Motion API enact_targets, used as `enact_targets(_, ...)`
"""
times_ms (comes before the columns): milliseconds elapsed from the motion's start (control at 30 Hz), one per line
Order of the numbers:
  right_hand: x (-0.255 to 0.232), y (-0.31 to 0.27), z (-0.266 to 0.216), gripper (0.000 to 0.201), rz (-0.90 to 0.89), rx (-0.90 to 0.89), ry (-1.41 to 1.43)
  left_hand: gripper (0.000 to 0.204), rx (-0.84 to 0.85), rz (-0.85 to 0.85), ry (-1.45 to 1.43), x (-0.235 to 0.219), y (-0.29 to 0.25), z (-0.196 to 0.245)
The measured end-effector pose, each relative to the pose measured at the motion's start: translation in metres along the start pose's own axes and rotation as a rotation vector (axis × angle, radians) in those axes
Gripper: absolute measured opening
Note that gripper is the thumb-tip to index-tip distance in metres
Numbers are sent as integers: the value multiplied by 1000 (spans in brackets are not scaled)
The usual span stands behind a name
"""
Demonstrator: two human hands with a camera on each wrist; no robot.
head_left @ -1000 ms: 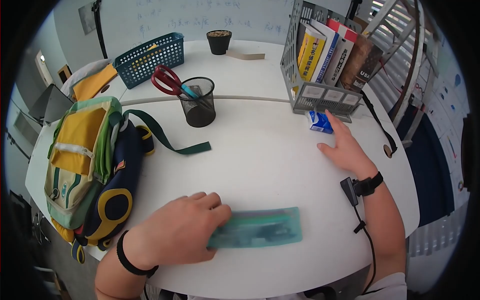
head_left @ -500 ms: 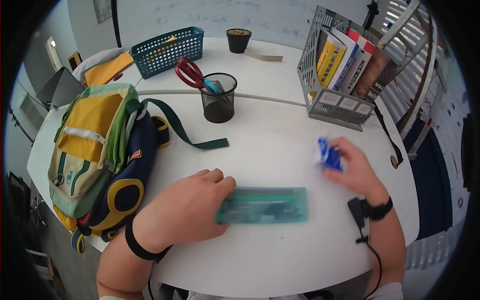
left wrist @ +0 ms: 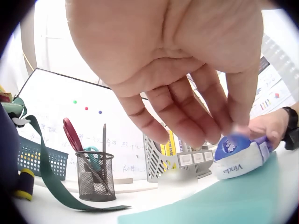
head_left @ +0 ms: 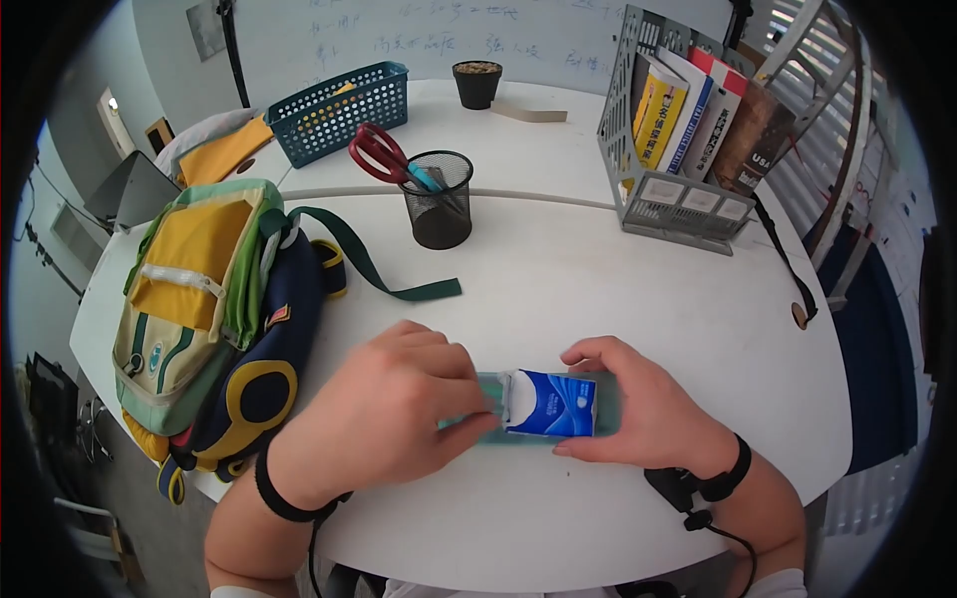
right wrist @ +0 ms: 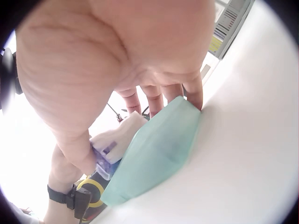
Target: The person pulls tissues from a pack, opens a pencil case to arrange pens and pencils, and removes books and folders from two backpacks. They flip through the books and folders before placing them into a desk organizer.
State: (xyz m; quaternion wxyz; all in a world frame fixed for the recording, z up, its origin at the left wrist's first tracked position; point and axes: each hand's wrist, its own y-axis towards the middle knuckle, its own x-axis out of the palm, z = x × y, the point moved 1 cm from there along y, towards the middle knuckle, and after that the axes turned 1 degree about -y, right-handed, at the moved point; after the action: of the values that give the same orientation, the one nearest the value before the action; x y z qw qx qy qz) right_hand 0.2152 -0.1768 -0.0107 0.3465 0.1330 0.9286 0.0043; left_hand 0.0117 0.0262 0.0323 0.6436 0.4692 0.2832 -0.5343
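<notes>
A blue and white tissue pack (head_left: 551,403) lies over the translucent teal case (head_left: 608,409) in front of the person, in the head view. My left hand (head_left: 409,404) pinches the pack's crumpled left end with thumb and forefinger. In the left wrist view, those fingertips meet at the blue top of the pack, marked Vinda. My right hand (head_left: 658,409) spreads around the other end, its thumb at the near side and its forefinger at the far side. In the right wrist view, the right thumb (right wrist: 88,156) is right at the pack's edge and the fingers reach past the case.
A backpack (head_left: 189,259) with a dark green strap (head_left: 399,289) lies to the left. A mesh pen cup (head_left: 439,214) with red-handled scissors stands behind the hands. A grey book rack (head_left: 688,229) is at back right, a blue basket (head_left: 339,120) and potted plant (head_left: 478,88) farther back.
My right hand has taken the tissue pack from beside the book rack and brought it over the teal case. My left hand, earlier on the case's end, now pinches the pack's end.
</notes>
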Motion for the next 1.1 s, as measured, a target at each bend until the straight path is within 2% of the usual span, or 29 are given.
enact_targets(100, 0, 4, 6, 63, -49, 1, 18, 25, 66, 86, -58, 12, 3, 9)
enact_targets(133, -1, 4, 7, 61, -72, 6, 16, 34, 77, 9, -52, 12, 2, 11)
enact_targets(267, 0, 3, 0, 59, -61, 51, 4, 49, 73, -103, -38, 19, 3, 21)
enact_targets(467, 3, 1, -2, 60, -26, 67, 64, 47, 52, -170, 39, 25, 3, 24)
enact_targets(533, 4, 0, -1, 60, -22, -165, -34, 47, 43, -179, 75, 25, 3, 27)
enact_targets(600, 4, 0, -1, 58, -38, -159, -41, 46, 28, -183, 107, 27, 3, 31)
enact_targets(700, 2, -2, -2, 56, -58, -166, -80, 48, 50, -148, 159, 31, 3, 34)
enact_targets(767, -2, -1, -2, 56, -57, -188, -101, 44, 69, -104, 90, 29, 1, 30)
enact_targets(900, -5, -1, -7, 55, -119, -218, -150, 34, 113, -15, -15, 1, 1, 20)
enact_targets(967, -8, -1, -8, 55, -112, -256, -223, 27, -54, 104, 53, -24, -4, 21)
enact_targets(1000, -10, -1, -9, 61, -87, -252, -204, 26, -51, 169, 99, -30, -7, 16)
enact_targets(1100, -9, -1, -16, 74, -47, -226, -178, 35, -230, 44, 106, -43, -22, 9)
